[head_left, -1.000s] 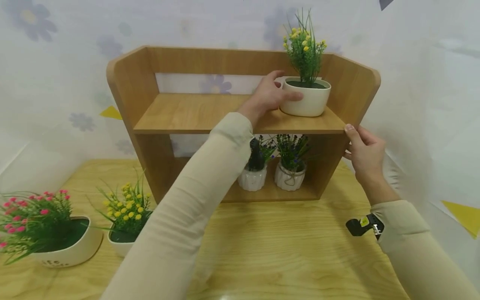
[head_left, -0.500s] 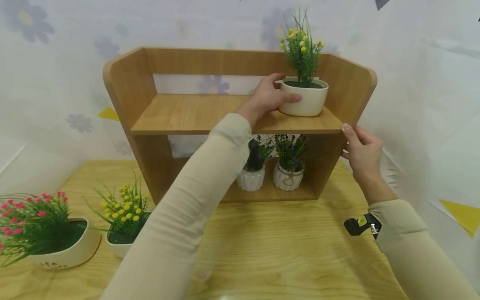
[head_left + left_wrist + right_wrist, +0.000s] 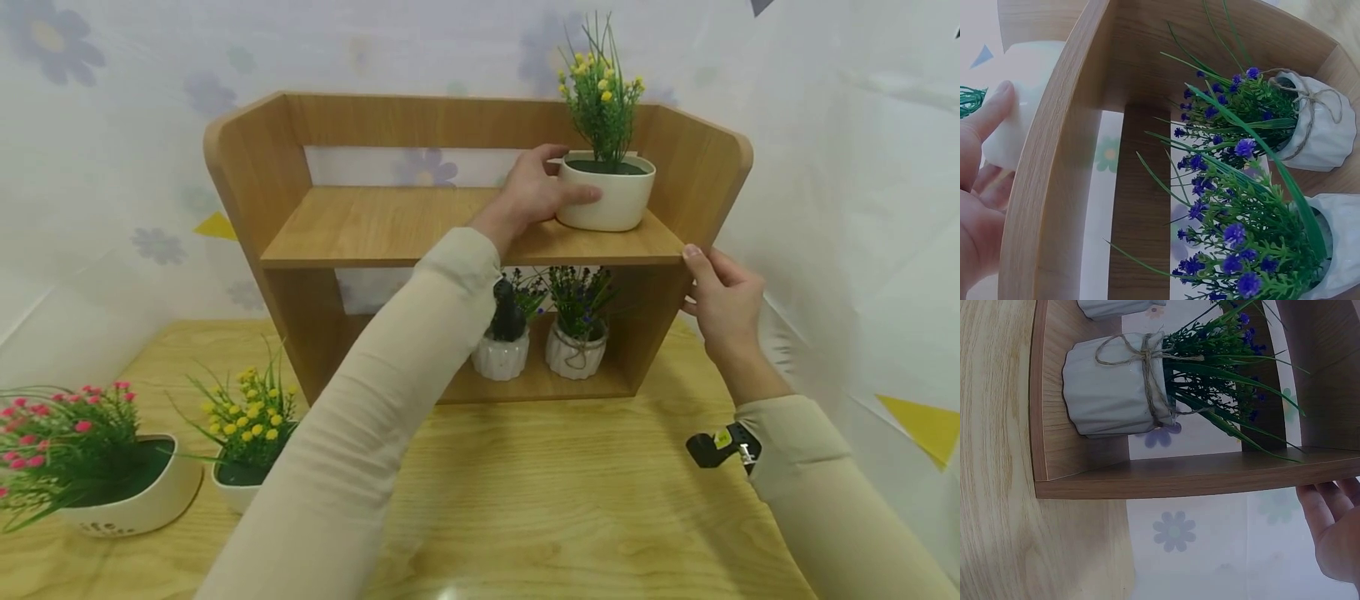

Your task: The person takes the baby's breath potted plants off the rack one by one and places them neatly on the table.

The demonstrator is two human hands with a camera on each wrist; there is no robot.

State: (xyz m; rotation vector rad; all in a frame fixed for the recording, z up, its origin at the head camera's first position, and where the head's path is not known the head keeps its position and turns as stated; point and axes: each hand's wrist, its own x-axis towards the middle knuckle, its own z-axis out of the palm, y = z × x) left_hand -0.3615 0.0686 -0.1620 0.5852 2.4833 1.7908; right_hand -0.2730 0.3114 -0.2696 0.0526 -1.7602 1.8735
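A white oval flowerpot (image 3: 618,200) with yellow flowers and tall grass stands upright on the upper board of a wooden shelf (image 3: 360,225), near its right end. My left hand (image 3: 536,192) holds the pot by its left end, thumb across the front, fingers partly hidden behind. In the left wrist view, the thumb lies along the pot's white wall (image 3: 1035,69). With my right hand (image 3: 727,304) I grip the shelf's right side panel, thumb on the front edge at the board's corner. The fingers of that hand (image 3: 1338,525) show at the panel's outer face in the right wrist view.
On the lower level stand two white fluted pots with purple flowers, one (image 3: 576,354) tied with twine and one (image 3: 501,358) beside it. At the left of the wooden table (image 3: 540,500) are a pink-flowered pot (image 3: 161,492) and a yellow-flowered pot (image 3: 236,496). Patterned cloth hangs behind.
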